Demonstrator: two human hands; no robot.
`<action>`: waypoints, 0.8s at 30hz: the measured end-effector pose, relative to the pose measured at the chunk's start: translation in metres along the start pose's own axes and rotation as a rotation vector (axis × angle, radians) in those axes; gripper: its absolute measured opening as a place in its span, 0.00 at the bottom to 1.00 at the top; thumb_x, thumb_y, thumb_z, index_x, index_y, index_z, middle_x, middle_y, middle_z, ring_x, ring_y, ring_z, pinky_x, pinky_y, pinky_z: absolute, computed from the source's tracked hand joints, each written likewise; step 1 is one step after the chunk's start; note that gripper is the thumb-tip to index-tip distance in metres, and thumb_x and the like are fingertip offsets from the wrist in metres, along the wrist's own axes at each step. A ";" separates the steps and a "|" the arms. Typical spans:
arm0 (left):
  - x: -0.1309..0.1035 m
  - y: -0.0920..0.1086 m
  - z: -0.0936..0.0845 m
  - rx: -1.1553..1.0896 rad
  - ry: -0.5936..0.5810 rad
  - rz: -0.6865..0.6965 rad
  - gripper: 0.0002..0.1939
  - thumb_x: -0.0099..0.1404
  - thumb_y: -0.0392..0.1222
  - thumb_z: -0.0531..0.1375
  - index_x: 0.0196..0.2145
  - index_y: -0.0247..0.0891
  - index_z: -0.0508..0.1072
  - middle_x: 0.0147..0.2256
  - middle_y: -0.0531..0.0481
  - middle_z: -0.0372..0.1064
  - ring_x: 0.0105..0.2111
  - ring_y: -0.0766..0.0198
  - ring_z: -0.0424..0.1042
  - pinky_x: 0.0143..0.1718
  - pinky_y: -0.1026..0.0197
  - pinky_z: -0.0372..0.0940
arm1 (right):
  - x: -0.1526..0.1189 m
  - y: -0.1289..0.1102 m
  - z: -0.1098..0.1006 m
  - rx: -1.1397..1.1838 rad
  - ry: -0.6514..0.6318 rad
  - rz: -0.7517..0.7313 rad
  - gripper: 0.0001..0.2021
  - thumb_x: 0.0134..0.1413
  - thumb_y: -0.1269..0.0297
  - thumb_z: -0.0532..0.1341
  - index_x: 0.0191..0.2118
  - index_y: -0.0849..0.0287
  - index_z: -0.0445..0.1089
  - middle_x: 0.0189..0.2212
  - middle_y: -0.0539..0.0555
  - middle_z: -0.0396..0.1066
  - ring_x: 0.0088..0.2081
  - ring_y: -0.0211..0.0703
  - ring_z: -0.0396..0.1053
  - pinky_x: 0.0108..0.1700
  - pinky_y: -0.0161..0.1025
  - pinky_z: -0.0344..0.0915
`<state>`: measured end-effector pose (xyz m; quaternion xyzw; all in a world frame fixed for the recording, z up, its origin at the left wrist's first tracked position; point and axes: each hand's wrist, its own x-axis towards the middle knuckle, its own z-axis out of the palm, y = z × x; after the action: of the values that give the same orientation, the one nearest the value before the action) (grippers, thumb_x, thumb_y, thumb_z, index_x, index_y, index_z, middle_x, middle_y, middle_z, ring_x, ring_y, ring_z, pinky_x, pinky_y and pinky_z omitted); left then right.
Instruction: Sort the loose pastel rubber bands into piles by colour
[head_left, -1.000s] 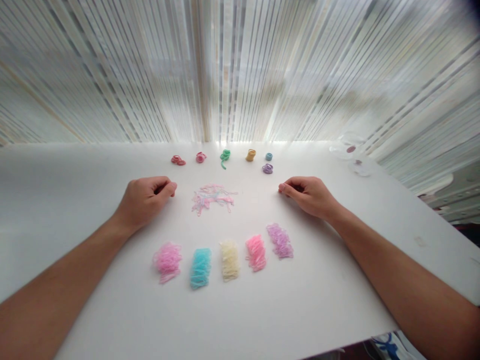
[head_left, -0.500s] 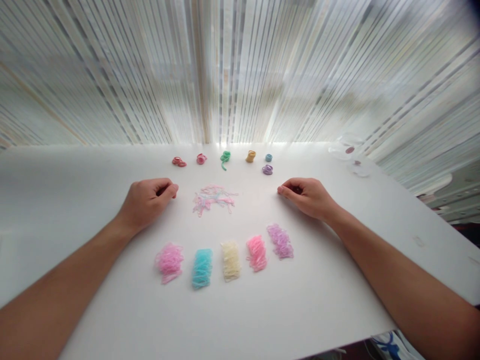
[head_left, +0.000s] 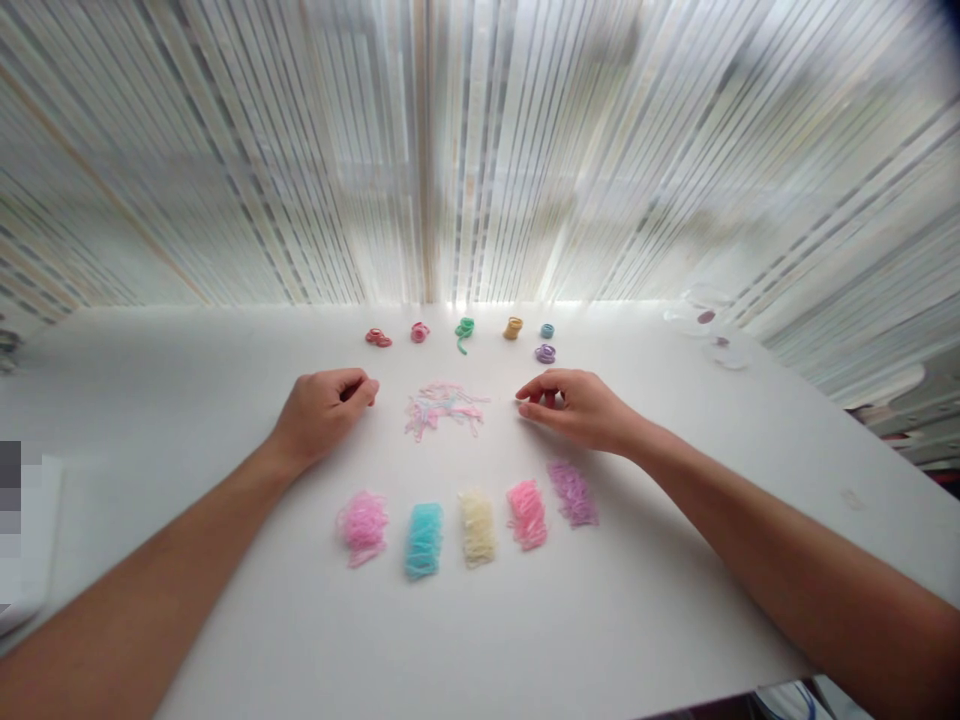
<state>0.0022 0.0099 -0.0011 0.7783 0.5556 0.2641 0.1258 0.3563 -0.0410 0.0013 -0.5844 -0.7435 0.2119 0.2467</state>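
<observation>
A loose pile of pastel bands (head_left: pixel 446 408) lies between my hands on the white table (head_left: pixel 465 640). Left of it, my left hand (head_left: pixel 334 412) rests closed in a loose fist, nothing visible in it. My right hand (head_left: pixel 566 405) is just right of the pile, thumb and fingertips apart, holding nothing. Nearer me lie bundles of bands: pink (head_left: pixel 364 527), turquoise (head_left: pixel 424 540), cream (head_left: pixel 478 528), bright pink (head_left: pixel 528 515) and purple (head_left: pixel 574 493).
Along the back lie small coils: red (head_left: pixel 378 338), pink (head_left: pixel 419 332), green (head_left: pixel 464 333), yellow (head_left: pixel 513 328), blue (head_left: pixel 547 330) and violet (head_left: pixel 545 353). Clear round pieces (head_left: pixel 725 350) sit at the back right. A striped curtain (head_left: pixel 375 150) hangs behind.
My right hand has moved left toward the pastel pile, and its fingertips have parted. The view has shifted a little, so the objects appear further right and a white object shows at the left edge.
</observation>
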 end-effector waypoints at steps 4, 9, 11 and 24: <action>0.000 -0.001 0.000 -0.011 -0.002 -0.001 0.21 0.66 0.55 0.55 0.22 0.40 0.71 0.18 0.54 0.62 0.23 0.64 0.62 0.31 0.59 0.55 | 0.017 -0.010 0.009 0.005 -0.022 -0.053 0.10 0.57 0.60 0.67 0.40 0.59 0.84 0.33 0.54 0.80 0.32 0.41 0.72 0.38 0.40 0.67; 0.000 -0.002 0.001 -0.017 0.005 0.008 0.21 0.66 0.55 0.55 0.22 0.40 0.71 0.18 0.54 0.62 0.23 0.64 0.62 0.31 0.60 0.55 | 0.030 -0.008 0.020 0.052 -0.002 -0.097 0.09 0.56 0.61 0.69 0.39 0.58 0.84 0.32 0.54 0.79 0.29 0.39 0.68 0.36 0.39 0.66; 0.000 -0.002 0.001 -0.015 0.004 0.008 0.21 0.66 0.55 0.55 0.22 0.40 0.71 0.18 0.54 0.62 0.23 0.64 0.62 0.31 0.60 0.55 | 0.031 -0.006 0.023 0.067 0.007 -0.108 0.09 0.56 0.61 0.69 0.39 0.58 0.84 0.32 0.54 0.79 0.28 0.38 0.67 0.36 0.38 0.65; -0.001 0.003 -0.001 0.016 -0.014 -0.007 0.21 0.66 0.55 0.54 0.22 0.39 0.71 0.19 0.54 0.63 0.23 0.64 0.62 0.31 0.60 0.55 | 0.031 0.000 0.030 0.105 0.008 -0.152 0.07 0.58 0.62 0.69 0.37 0.57 0.84 0.32 0.53 0.77 0.29 0.38 0.65 0.36 0.39 0.63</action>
<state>0.0037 0.0083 0.0013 0.7792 0.5595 0.2536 0.1245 0.3320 -0.0117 -0.0185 -0.5135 -0.7725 0.2288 0.2954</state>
